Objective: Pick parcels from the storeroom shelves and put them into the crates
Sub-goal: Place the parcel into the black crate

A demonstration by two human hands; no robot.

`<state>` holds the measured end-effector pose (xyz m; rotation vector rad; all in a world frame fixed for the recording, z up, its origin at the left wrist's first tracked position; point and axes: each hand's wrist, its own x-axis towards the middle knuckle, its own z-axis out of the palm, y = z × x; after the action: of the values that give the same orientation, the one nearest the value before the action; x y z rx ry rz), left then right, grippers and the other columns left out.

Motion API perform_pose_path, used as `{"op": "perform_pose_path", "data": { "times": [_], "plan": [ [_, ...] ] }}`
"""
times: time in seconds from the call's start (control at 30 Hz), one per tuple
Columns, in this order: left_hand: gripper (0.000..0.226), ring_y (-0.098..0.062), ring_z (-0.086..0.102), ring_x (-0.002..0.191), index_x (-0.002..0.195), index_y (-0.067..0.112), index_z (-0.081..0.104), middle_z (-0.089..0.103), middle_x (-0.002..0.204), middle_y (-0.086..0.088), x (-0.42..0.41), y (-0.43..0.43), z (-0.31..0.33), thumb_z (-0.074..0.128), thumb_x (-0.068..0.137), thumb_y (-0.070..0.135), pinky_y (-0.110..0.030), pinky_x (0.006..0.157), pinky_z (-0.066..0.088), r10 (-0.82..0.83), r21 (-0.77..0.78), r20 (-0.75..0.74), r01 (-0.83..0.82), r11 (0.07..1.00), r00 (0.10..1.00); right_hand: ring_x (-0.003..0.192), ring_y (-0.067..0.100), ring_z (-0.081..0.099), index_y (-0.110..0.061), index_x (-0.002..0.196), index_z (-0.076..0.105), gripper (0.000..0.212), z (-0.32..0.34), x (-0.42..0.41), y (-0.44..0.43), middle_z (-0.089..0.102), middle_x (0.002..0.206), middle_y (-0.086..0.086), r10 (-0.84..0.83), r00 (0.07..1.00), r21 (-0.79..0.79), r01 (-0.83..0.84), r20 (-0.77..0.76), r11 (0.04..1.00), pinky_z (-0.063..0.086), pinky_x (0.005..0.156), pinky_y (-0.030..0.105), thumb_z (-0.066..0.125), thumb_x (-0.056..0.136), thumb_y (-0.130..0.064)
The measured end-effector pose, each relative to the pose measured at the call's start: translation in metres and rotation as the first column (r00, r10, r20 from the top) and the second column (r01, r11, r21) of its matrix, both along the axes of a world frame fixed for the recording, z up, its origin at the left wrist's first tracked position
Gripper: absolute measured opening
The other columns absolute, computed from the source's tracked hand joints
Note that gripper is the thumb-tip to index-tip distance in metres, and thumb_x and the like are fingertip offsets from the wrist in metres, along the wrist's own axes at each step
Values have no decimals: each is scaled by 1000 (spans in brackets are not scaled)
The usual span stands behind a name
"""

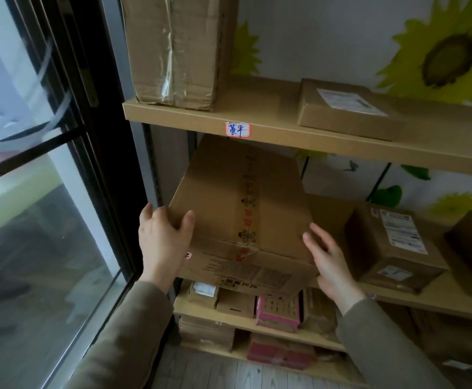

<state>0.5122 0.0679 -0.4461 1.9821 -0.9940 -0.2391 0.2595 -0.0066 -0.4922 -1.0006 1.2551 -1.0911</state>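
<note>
A large cardboard box (pixel 243 209) with printed tape down its middle sits at the left end of the middle shelf (pixel 439 300), its front edge sticking out past the shelf. My left hand (pixel 163 240) grips its front left corner, thumb on top and fingers round the side. My right hand (pixel 326 258) lies with straight fingers against the box's right side near the front corner.
A smaller labelled parcel (pixel 392 245) stands right of the big box. The upper shelf (pixel 257 119) carries a tall taped box (pixel 178 49) and a flat parcel (pixel 347 108). Lower shelves hold several small parcels, one pink (pixel 278 313). A glass door (pixel 32 192) is close on the left.
</note>
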Motion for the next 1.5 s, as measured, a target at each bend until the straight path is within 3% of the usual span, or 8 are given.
{"op": "perform_pose_path", "data": {
  "times": [0.37,0.57,0.73,0.9,1.03,1.13,1.3,1.5],
  "plan": [
    [58,-34,54,117,130,2,48,57,127,-16,-55,47,45,58,85,38,-45,97,42,-17,-274,309,106,956,951,96,26,64,-31,118,56,27,-11,-5,38,63,107,6,-51,924,205,-30,380,978,59,59,30,49,95,-19],
    [69,-36,56,119,128,0,51,58,128,-20,-87,58,55,71,76,42,-47,96,44,-90,-175,550,220,960,830,95,25,64,-20,129,54,35,-7,-25,34,66,108,8,35,998,171,-45,59,984,52,72,37,47,96,-29],
    [69,-32,61,112,121,3,59,63,122,-17,-96,58,64,76,69,45,-44,91,48,-151,-159,662,334,929,735,98,22,63,-19,125,56,32,-28,-20,56,67,114,8,88,989,231,-114,119,966,52,78,39,42,98,-29],
    [64,-31,61,113,121,6,61,64,122,-14,-113,48,62,65,75,50,-44,91,49,-222,-135,742,465,875,632,90,18,59,-17,106,63,24,0,-18,53,65,102,6,136,923,142,-90,-360,986,49,84,38,43,98,-28],
    [46,-27,63,109,113,6,65,67,117,-12,-128,46,60,49,83,37,-41,88,53,-303,-178,786,667,724,538,103,17,59,-24,114,61,35,84,-12,51,65,108,-1,132,985,-74,-141,-109,987,47,92,37,49,91,-47],
    [30,-29,59,114,111,4,66,63,120,-17,-128,51,51,55,87,19,-47,92,50,-273,-361,724,684,634,634,108,10,53,-20,129,51,63,125,-14,56,58,121,-6,150,977,-177,-175,-150,968,40,87,27,54,81,-61],
    [71,-27,28,137,138,4,37,34,147,-21,-115,65,40,48,85,50,-47,110,28,-155,-377,352,292,879,923,96,15,60,-19,126,52,58,116,-9,60,64,113,0,159,987,-9,-159,17,987,44,63,26,64,79,-51],
    [82,-29,12,144,146,6,21,7,156,-16,-110,68,51,59,85,44,-36,114,18,-142,-362,120,176,916,983,97,20,60,-18,131,48,54,105,8,62,62,118,7,91,991,-32,-88,96,996,49,66,32,59,85,-44]
  ]
}}
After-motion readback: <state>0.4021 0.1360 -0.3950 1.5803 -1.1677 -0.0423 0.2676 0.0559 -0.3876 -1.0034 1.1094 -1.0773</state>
